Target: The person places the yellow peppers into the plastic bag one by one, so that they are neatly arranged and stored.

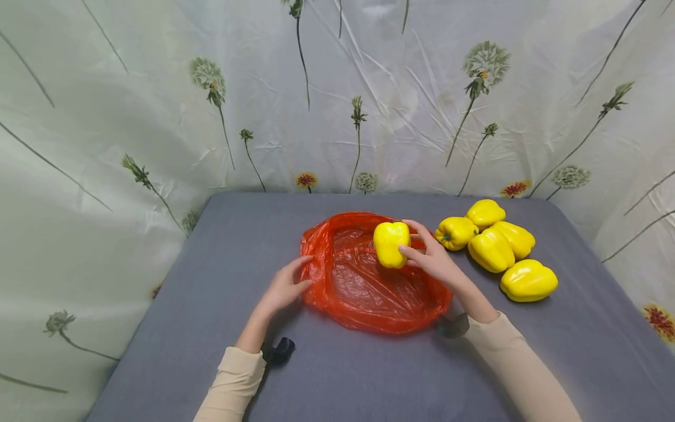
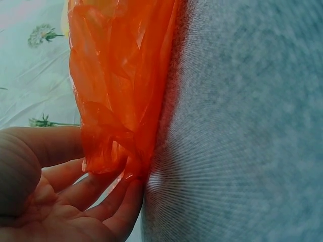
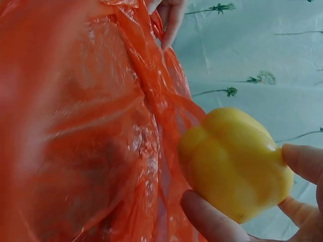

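Observation:
A red plastic bag (image 1: 369, 319) lies on the grey table with its wide mouth facing up. My left hand (image 1: 285, 287) holds its left side, where the thin film crumples between thumb and fingers (image 2: 121, 201). Over the bag's mouth, toward its right, my right hand (image 1: 432, 258) grips a yellow bell pepper (image 1: 391, 243) between thumb and fingers. The right wrist view shows that bell pepper (image 3: 232, 166) beside the red film, its lobed side toward the camera.
Several more yellow bell peppers (image 1: 491, 250) lie in a group right of the bag, one (image 1: 529, 281) nearer the front. A dark object (image 1: 282, 350) is by my left wrist. Behind the grey table (image 1: 253, 234) hangs a dandelion-printed curtain (image 1: 295, 140).

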A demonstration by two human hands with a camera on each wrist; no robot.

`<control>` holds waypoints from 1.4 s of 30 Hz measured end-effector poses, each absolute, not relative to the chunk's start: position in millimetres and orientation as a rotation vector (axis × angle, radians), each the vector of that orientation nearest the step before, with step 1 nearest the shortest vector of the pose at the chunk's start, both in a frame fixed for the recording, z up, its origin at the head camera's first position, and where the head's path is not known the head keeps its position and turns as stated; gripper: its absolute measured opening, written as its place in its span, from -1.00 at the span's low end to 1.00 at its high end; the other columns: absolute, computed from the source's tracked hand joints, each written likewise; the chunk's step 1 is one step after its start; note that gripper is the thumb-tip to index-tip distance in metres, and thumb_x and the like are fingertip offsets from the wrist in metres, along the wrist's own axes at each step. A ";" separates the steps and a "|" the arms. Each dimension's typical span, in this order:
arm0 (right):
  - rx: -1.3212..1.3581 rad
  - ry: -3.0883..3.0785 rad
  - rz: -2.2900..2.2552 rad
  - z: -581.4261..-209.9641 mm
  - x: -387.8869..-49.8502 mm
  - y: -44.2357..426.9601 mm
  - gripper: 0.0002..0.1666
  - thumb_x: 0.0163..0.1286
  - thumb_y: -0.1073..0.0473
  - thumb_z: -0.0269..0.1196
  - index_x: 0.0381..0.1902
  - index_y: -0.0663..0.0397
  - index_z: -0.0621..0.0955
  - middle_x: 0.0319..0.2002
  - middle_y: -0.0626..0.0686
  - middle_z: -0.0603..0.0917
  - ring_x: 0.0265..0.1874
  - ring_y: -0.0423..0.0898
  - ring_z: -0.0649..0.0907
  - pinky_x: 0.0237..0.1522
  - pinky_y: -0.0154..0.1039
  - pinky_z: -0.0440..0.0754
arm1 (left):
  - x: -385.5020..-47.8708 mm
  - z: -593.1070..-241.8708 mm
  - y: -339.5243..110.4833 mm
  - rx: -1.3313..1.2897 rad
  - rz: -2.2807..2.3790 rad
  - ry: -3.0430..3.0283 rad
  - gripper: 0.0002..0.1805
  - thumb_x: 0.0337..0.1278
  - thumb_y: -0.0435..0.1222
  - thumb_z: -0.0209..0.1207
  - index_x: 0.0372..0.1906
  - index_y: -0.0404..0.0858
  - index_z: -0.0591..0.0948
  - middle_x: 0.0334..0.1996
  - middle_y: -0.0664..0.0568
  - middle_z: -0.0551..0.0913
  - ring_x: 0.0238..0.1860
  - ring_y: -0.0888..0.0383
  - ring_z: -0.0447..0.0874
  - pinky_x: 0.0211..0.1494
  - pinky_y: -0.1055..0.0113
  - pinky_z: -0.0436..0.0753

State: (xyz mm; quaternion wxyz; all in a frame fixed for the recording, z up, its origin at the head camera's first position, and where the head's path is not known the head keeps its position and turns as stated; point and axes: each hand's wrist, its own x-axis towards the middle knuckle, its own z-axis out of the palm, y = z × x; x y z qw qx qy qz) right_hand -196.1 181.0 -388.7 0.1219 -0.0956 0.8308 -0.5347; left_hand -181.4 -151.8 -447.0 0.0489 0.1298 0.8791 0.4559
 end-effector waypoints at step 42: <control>-0.273 2.381 -1.641 -429.4 -250.3 106.7 -0.33 0.47 0.07 -0.01 0.47 -0.26 0.06 0.41 0.20 0.20 0.33 0.17 0.35 0.22 0.08 0.49 | -179.4 -446.5 -148.0 0.402 1.303 2.724 -0.41 0.14 -0.35 0.14 0.32 -0.23 0.34 0.26 -0.22 0.44 0.30 -0.18 0.38 0.33 -0.11 0.36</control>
